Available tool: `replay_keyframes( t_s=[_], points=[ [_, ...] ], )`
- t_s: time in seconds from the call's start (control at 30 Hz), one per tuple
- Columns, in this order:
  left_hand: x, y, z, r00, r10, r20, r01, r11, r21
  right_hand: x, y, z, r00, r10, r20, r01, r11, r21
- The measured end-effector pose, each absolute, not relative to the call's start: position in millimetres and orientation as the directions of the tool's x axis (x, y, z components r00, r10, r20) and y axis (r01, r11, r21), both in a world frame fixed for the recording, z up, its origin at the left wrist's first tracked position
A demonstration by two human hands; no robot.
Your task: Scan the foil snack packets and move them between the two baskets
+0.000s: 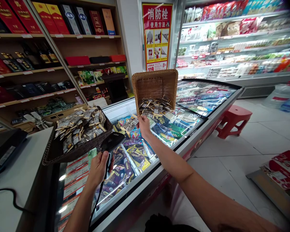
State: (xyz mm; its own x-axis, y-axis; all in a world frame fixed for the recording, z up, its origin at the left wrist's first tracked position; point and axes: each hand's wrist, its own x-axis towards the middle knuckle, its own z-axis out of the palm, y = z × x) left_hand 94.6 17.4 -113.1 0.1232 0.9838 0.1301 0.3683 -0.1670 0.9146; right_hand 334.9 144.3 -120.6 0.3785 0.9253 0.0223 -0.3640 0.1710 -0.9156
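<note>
My left hand (98,166) is wrapped around the handle of a black barcode scanner (113,140), whose cord hangs down past the wrist. Between the closed fingers of my right hand (144,125) is a small clear snack packet (130,123), held just beyond the scanner's head. Behind that hand, a tan wicker basket (149,84) stands tilted on the freezer, its open side facing me and similar packets (157,106) lying in its lower part. To the left, a dark wicker basket (74,151) is heaped with more such packets (79,125).
Under both hands is a glass-topped chest freezer (157,166) with bagged goods inside. A counter (36,151) with a black device stands at left. Boxes and bottles fill the shelves (87,36) behind. A red stool (235,119) and a carton (282,167) are on the right.
</note>
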Motion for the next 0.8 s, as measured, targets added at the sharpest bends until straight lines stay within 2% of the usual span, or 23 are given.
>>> replay_keyframes(
  t_s=[0.33,0.8],
  points=[
    [86,21,-126,0.130,0.978,0.164,0.368,-0.201,0.908,334,147,-121,0.390,0.921,0.009,-0.358,0.160,-0.920],
    [82,26,-134,0.105,0.986,0.128,0.332,-0.156,0.930,334,147,-122,0.372,0.928,0.010,-0.368,0.157,-0.916]
  ],
)
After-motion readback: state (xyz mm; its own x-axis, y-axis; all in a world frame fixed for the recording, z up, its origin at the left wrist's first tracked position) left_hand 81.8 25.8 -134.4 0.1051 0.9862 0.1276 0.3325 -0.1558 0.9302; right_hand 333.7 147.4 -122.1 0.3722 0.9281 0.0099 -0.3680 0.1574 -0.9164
